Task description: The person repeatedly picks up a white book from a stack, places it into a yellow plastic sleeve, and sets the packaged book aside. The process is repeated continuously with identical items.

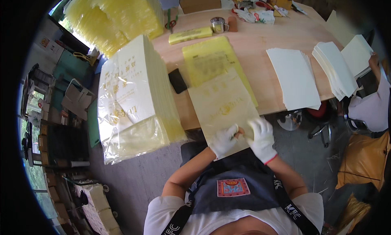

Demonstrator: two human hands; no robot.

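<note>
Both my hands wear white gloves and are over the near end of a flat cream sheet with gold print [222,108], which overhangs the table's front edge. My left hand [224,141] has bare fingertips pinched together above the sheet; what they hold, if anything, is too small to make out. My right hand [261,139] rests along the sheet's right side, its fingers bent and apart from the thumb. Under the sheet's far end lies a yellow plastic sleeve stack [211,57] with faint print. A tall stack of cream printed sheets [130,80] in clear plastic stands at the left.
A dark phone-like slab [177,81] lies between the stacks. Farther back are a yellow packet [190,35], a metal mug [219,25], scissors [171,25] and piled yellow plastic [114,19]. White sheets [292,78] lie right; a co-worker's hand [374,61] touches more paper.
</note>
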